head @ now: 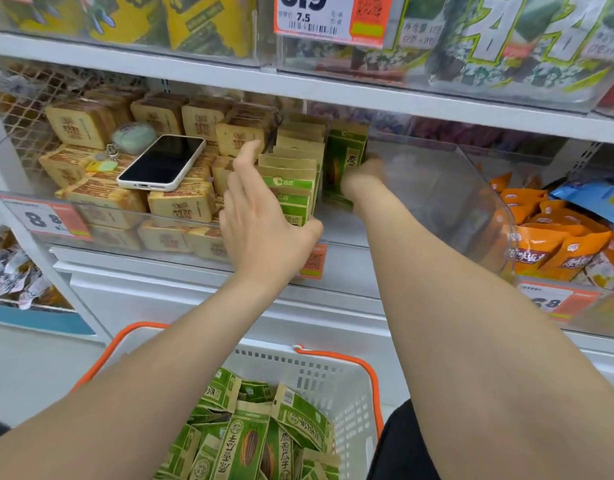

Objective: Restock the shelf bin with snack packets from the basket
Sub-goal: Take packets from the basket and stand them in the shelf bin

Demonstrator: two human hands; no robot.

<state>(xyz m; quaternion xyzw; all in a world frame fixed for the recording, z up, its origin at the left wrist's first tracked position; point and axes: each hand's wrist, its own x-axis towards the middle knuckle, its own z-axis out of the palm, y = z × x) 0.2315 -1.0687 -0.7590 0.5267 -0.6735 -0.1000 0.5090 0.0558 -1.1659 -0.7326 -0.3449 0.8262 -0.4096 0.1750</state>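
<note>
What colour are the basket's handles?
Orange, on the white basket; its handles show best in the head view.

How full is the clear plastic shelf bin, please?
Partly full: the clear plastic shelf bin holds upright green snack packets at its left; the right side is bare.

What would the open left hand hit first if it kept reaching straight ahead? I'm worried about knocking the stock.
Probably the upright row of green-and-tan paper packets in the clear plastic bin; left hand is already beside them.

shelf (208, 76) | holds: clear bin (471, 188), tan-packet bin (101, 216)
</note>
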